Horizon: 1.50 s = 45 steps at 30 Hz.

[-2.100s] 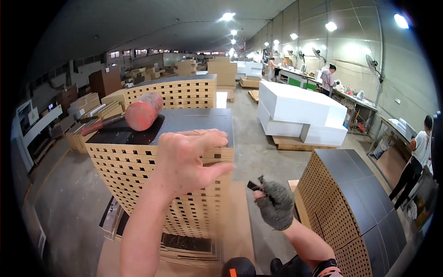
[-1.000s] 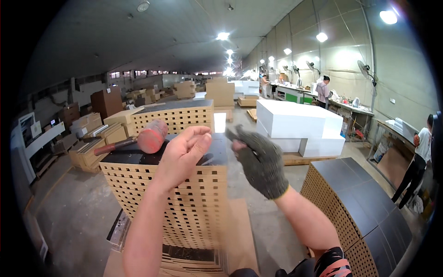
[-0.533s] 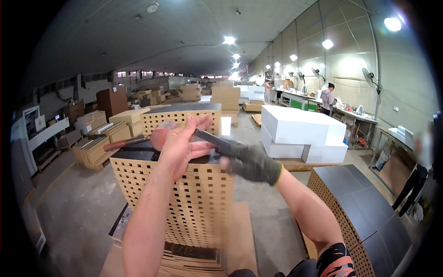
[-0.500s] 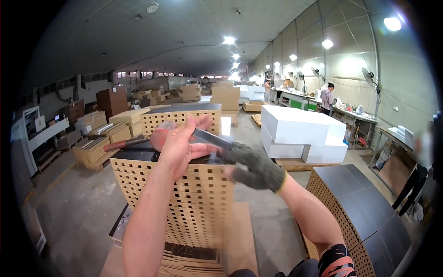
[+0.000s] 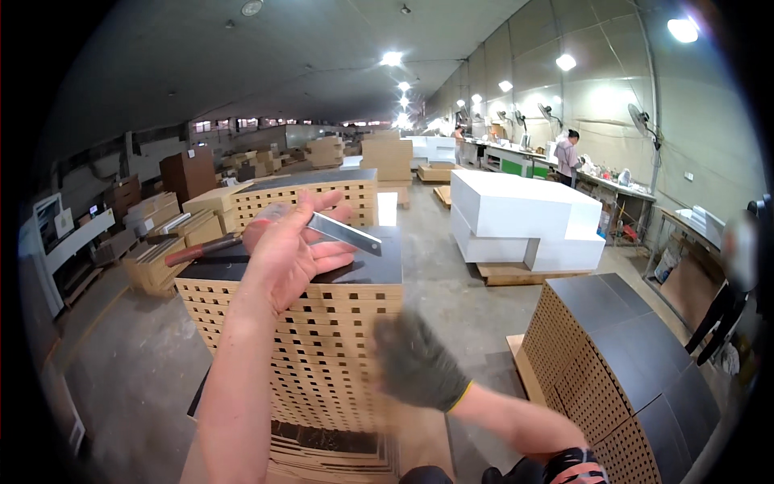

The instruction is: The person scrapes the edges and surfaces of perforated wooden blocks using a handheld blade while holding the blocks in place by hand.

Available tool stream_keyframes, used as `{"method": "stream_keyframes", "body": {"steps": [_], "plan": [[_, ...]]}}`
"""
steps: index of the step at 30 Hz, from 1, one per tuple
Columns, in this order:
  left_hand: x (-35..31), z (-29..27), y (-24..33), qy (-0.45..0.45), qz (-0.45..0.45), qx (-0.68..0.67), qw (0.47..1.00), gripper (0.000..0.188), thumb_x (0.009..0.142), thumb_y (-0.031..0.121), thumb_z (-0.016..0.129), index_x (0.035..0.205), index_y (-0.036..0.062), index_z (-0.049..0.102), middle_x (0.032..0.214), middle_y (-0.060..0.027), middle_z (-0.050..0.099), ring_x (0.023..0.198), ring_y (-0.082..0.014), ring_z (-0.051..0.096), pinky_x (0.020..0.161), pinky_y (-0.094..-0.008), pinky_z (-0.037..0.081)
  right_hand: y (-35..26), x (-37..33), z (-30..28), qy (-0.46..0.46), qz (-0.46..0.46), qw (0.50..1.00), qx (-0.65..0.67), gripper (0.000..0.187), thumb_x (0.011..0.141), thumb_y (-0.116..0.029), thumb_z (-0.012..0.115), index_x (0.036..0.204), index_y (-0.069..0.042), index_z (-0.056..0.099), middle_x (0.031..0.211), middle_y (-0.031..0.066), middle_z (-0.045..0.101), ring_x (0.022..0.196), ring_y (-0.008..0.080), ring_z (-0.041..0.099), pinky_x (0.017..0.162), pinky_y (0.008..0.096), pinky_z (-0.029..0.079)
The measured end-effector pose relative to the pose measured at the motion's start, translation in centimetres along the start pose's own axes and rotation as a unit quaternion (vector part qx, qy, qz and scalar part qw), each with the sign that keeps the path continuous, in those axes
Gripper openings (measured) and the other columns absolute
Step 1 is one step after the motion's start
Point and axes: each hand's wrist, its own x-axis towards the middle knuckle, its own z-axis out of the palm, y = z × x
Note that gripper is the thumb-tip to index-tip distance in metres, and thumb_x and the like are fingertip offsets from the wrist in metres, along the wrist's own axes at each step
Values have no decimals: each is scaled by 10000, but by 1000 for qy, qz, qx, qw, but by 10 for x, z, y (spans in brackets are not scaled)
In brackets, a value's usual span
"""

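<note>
My bare left hand [image 5: 292, 254] is held palm up over a stack of dark-topped boards [image 5: 379, 250] whose edges are full of square holes. Between its thumb and fingers it grips a flat metal strip [image 5: 348, 233] with a small hole near the free end. A mallet-like tool [image 5: 193, 252] with a reddish-brown handle is just beyond that wrist, its rounded head partly hidden. My right hand [image 5: 419, 363], in a dark fingerless glove, is low in front of the stack's right side. Motion smears its fingers, so their state and any contents are unclear.
More holed boards [image 5: 629, 339] are stacked at the right, and another such stack [image 5: 306, 194] stands just beyond mine. White blocks [image 5: 516, 218] sit on a pallet. A co-worker [image 5: 567, 157] stands at a bench along the right wall; another person [image 5: 730, 290] is at the right edge.
My right hand has come away from the metal strip and dropped lower. The strip stays in my left hand, its end now bare. The whole view has shifted slightly.
</note>
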Motion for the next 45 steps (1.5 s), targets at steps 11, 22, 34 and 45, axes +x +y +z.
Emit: {"method": "stream_keyframes", "body": {"steps": [11,22,34,45], "plan": [[4,0,-6,18,26,-6,999,608,1108,443,437,1438,-65,496,1315,-250,642,1174,-331,688,1018,-520,585,-25,-27,9,142,182,960,161,939,878,-310,764,1569,78,259,1557,383,325,1401,583,396,1161,597,378],[-82,7,-70,-38,224,16,974,604,1115,477,385,1151,-45,686,1034,-159,749,900,-259,714,887,-380,553,-47,-79,-63,66,232,946,218,794,867,-303,810,1505,-23,430,1269,250,627,967,424,681,750,475,587],[-158,42,-159,-2,248,243,938,411,1117,248,469,1279,-65,681,1063,-113,641,918,-143,646,666,-269,602,-59,-42,-67,34,188,939,287,597,771,-102,787,1323,-37,572,1040,202,679,880,411,687,690,483,568],[-88,17,-76,105,505,572,638,641,840,316,833,1359,2,626,1173,-150,665,986,-298,671,835,-378,566,0,1,-94,-2,210,966,149,583,862,-47,698,1415,18,526,923,180,678,745,387,650,632,481,529]]}}
